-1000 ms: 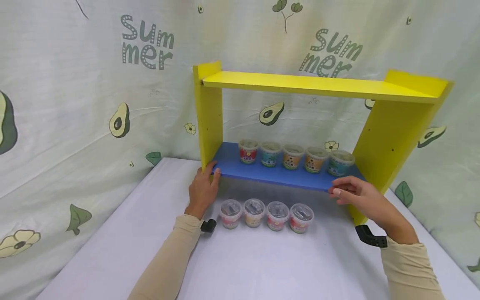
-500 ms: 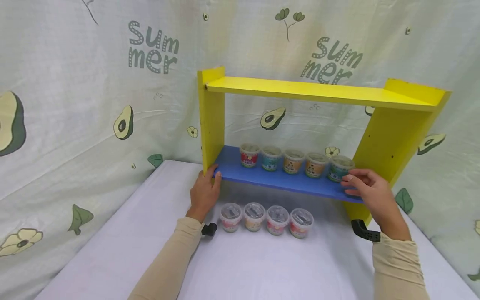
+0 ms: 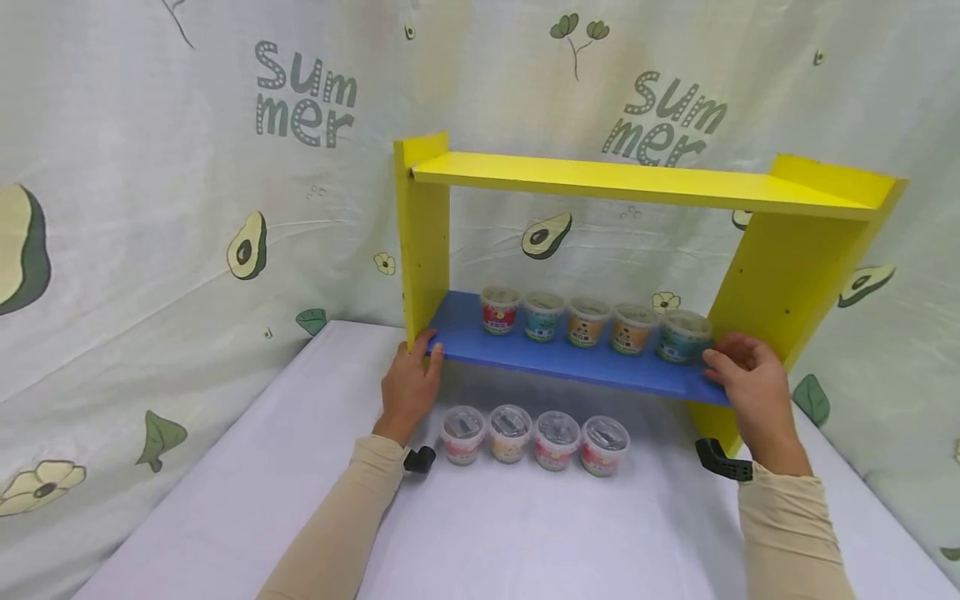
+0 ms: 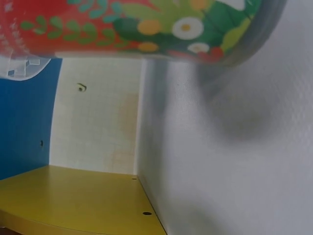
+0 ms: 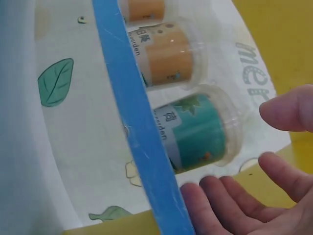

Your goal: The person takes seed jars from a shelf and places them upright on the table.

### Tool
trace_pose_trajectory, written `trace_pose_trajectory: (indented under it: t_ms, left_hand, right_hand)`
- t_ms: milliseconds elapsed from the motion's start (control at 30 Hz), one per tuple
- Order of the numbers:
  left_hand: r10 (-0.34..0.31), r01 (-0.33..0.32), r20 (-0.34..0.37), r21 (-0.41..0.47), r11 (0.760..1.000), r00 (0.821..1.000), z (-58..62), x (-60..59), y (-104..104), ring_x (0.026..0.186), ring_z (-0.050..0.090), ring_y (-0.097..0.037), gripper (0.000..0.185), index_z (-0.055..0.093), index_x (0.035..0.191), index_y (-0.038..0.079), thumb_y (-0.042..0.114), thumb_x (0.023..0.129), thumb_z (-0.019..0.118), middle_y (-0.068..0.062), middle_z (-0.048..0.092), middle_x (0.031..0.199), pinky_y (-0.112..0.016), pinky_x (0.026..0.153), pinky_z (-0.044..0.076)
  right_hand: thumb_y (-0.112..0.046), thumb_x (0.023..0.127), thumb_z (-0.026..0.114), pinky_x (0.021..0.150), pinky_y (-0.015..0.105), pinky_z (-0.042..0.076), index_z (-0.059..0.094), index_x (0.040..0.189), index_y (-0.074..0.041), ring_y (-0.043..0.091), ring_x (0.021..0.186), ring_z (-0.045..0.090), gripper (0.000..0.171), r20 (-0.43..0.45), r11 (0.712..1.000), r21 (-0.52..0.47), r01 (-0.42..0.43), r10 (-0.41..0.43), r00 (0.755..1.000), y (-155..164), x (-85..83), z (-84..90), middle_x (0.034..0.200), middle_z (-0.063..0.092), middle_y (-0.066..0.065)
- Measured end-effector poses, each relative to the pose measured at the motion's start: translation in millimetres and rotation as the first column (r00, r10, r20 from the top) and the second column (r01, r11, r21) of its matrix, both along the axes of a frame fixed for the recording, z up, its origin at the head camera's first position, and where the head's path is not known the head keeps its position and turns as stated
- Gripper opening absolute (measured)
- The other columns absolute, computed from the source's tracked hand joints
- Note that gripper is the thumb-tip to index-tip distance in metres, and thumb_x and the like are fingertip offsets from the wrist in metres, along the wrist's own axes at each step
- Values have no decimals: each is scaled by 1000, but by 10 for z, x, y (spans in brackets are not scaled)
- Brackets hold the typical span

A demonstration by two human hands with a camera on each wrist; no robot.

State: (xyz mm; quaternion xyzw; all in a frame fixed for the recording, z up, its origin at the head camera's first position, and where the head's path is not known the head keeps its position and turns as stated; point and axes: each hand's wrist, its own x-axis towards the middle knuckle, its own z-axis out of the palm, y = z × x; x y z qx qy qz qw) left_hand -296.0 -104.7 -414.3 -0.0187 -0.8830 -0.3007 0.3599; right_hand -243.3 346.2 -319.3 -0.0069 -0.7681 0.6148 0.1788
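Right hand (image 3: 752,379) fingers (image 5: 288,110) relaxed, spread just beside the teal cup (image 3: 682,336), gripping nothing; cup stands at the right end of the blue shelf (image 3: 570,360). Left hand (image 3: 410,383) rests flat at the shelf's left front corner. Five cups shelved; four more wait on the table (image 3: 487,533).

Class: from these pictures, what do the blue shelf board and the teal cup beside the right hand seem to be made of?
Blue shelf board: probably painted or laminated wood board; flat, matte, with a scuffed edge. Teal cup: likely clear plastic with a printed paper label; its see-through rim and lid show this. The right hand is next to it.
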Motion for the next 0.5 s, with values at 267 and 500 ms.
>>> trace_pose_trajectory:
  t_ms: [267, 500]
  left_hand:
    - [-15, 15, -9, -5, 1000, 1000, 7, 20, 1, 85, 64, -37, 48, 56, 140, 23, 51, 105, 38, -20, 59, 108, -55, 66, 51]
    - [-13, 13, -7, -13, 1000, 1000, 45, 23, -6, 83, 62, -34, 50, 55, 141, 23, 52, 105, 36, -19, 59, 107, -53, 65, 51]
  right_hand:
    - [-33, 96, 67, 76, 9, 47, 24, 158, -11, 7, 106, 52, 79, 57, 999, -27, 26, -24, 998, -12, -168, -31, 148, 36, 17]
    - [-38, 96, 67, 101, 19, 40, 18, 161, -16, 11, 112, 50, 85, 92, 999, -25, -26, 28, 995, 10, -246, -1, 155, 30, 15]
